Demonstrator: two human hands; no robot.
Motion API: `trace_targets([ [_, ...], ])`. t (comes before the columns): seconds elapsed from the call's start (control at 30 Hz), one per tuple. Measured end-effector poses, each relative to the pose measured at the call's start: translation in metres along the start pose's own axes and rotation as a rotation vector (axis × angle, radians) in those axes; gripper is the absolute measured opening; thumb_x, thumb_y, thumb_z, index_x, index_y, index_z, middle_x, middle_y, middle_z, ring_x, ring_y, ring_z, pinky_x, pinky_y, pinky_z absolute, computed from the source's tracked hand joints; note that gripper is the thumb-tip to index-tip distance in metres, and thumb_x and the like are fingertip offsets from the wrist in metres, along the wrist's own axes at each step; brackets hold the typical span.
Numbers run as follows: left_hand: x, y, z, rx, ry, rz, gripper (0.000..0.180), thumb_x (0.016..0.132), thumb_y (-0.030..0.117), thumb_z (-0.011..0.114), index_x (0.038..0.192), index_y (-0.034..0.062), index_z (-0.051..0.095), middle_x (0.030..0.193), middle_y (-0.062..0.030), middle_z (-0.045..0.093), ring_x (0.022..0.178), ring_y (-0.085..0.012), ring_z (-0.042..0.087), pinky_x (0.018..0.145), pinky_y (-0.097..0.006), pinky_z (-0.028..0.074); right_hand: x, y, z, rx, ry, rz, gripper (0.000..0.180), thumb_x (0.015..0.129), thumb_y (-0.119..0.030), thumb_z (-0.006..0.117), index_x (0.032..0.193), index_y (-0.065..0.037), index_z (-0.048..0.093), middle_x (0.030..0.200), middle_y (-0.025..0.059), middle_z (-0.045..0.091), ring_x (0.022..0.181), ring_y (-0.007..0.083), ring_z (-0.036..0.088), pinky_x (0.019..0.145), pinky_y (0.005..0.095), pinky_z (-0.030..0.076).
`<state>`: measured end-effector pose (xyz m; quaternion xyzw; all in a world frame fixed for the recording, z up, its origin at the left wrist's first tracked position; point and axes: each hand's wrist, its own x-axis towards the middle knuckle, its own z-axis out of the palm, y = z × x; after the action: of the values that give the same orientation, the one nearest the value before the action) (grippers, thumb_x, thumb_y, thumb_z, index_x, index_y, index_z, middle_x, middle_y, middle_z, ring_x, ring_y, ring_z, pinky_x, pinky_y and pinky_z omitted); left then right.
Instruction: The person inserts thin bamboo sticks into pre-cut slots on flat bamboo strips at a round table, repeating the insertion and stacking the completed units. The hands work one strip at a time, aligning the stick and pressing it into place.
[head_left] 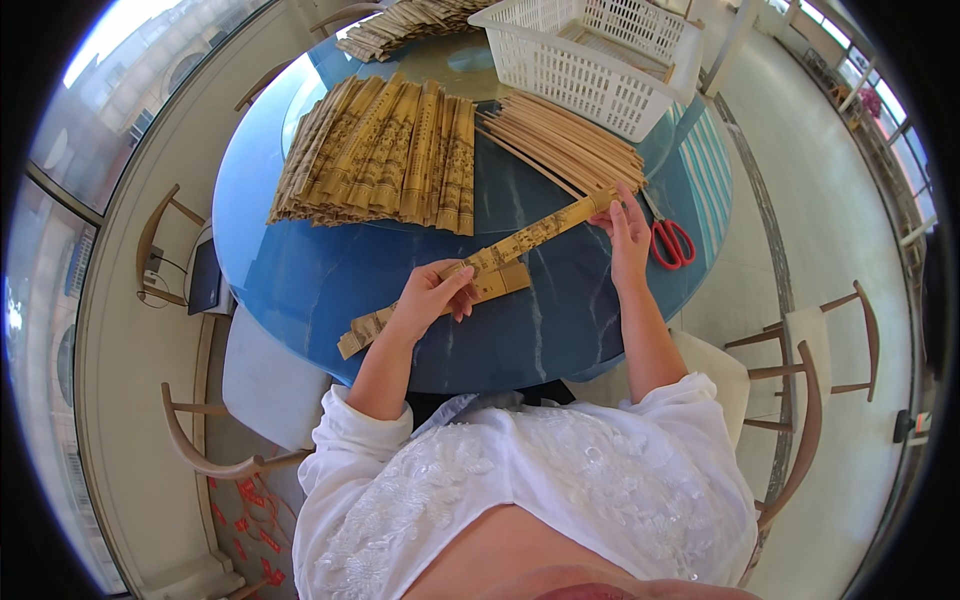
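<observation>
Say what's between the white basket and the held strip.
Head view: wooden sticks, then blue tabletop, lie between the white basket and the held strip.

No lettering seems legible

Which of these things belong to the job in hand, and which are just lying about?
Likely the job:
patterned strip, in both hands' grip
strips beneath it
patterned strip pile
wooden sticks
perhaps red-handled scissors and white basket

Probably just lying about:
dark object at left
red pieces on the floor
</observation>
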<state>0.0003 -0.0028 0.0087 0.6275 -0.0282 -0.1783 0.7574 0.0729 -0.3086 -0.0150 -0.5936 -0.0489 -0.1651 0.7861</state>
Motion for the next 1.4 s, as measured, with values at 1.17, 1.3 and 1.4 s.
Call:
trace_targets([
  [1.17,0.043,0.030,-0.012,0.209,0.394,0.177,0.068,0.103,0.010,0.044,0.155,0.0148,0.000,0.107,-0.0191,0.068,0.064,-0.0190,0.065,0.055,-0.030,0.053,-0.005,0.003,0.003,-0.906,0.065,-0.441,0.026,0.080,-0.012,0.078,0.104,-0.010,0.069,0.075,0.0026,0.053,0.064,0.0133,0.052,0.059,0.0264,0.045],
  [1.3,0.041,0.025,-0.016,0.003,0.435,0.185,0.065,0.103,0.013,0.046,0.154,0.0118,0.006,0.104,-0.0201,0.069,0.065,-0.0199,0.066,0.055,-0.031,0.053,-0.003,0.008,0.000,-0.994,0.089,-0.533,0.025,0.078,-0.012,0.079,0.102,-0.011,0.069,0.081,0.0026,0.050,0.066,0.0158,0.052,0.059,0.0280,0.045],
  [1.4,0.034,0.035,-0.015,0.062,0.456,0.112,0.058,0.103,0.013,0.047,0.152,0.0096,0.016,0.099,-0.0182,0.070,0.064,-0.0182,0.065,0.055,-0.030,0.053,-0.001,0.009,-0.003,-0.990,0.045,-0.515,0.027,0.079,-0.014,0.078,0.105,-0.012,0.070,0.085,0.0025,0.052,0.065,0.0159,0.052,0.059,0.0285,0.045],
])
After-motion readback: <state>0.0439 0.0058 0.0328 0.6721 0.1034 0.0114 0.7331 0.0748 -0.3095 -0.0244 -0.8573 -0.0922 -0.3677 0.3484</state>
